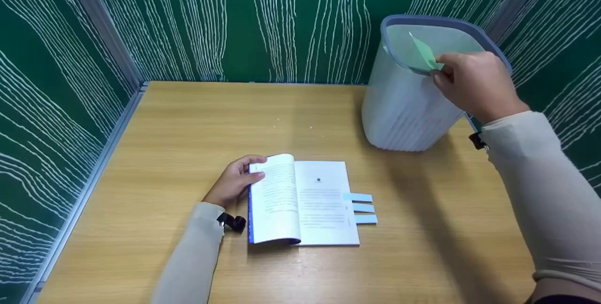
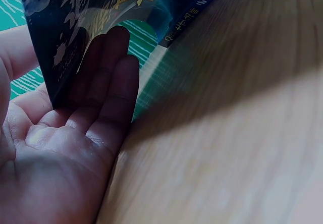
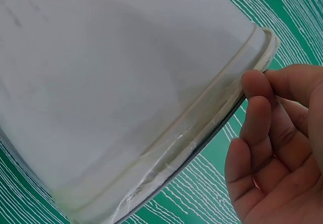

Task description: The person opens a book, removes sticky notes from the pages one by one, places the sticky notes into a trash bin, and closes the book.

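An open book (image 1: pixel 324 205) lies on the table. My left hand (image 1: pixel 230 184) grips its left edge, thumb over the page. In the left wrist view, the fingers of that hand (image 2: pixel 65 153) reach behind the dark printed cover (image 2: pixel 53 37). Several blue sticky tabs (image 1: pixel 364 208) stick out from the right page's edge. At the far right, my right hand (image 1: pixel 483 83) pinches a green slip of paper (image 1: pixel 424 52) over the near rim of a pale wastebasket (image 1: pixel 408 111). The right wrist view has that hand (image 3: pixel 287 148) beside the rim, the slip hidden.
The wastebasket stands upright at the back right of the wooden table (image 1: pixel 197 120). A few tiny white crumbs (image 1: pixel 310 127) lie behind the book. Green walls with white streaks (image 1: pixel 277 22) enclose the back and sides.
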Action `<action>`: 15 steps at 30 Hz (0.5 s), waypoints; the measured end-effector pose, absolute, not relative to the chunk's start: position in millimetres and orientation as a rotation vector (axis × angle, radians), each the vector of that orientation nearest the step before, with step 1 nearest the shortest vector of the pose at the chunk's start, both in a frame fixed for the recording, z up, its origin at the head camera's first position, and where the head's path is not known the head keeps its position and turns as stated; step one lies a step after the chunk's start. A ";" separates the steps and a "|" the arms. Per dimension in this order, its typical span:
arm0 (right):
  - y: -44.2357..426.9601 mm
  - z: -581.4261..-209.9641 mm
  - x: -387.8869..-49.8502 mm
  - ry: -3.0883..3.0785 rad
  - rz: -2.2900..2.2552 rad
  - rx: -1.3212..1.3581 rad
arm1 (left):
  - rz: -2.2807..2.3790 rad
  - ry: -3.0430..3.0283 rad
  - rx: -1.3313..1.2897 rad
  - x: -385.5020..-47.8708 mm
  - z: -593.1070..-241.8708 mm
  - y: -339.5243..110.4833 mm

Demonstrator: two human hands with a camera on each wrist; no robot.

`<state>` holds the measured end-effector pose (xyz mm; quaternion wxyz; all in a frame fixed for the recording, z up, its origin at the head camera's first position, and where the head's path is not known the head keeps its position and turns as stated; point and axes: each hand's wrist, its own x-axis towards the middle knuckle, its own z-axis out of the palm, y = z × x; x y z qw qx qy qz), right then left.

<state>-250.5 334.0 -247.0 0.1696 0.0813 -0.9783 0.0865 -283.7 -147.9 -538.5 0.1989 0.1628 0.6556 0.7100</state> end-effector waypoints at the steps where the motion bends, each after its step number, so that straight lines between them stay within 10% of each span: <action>1: 334.3 -247.0 -250.4 -2.782 0.246 0.226 | 1.988 1.833 0.458 -283.7 -538.8 -147.9; 15: 336.0 -247.4 -250.8 -2.795 0.250 0.197 | 2.017 1.793 0.453 -283.2 -539.2 -147.3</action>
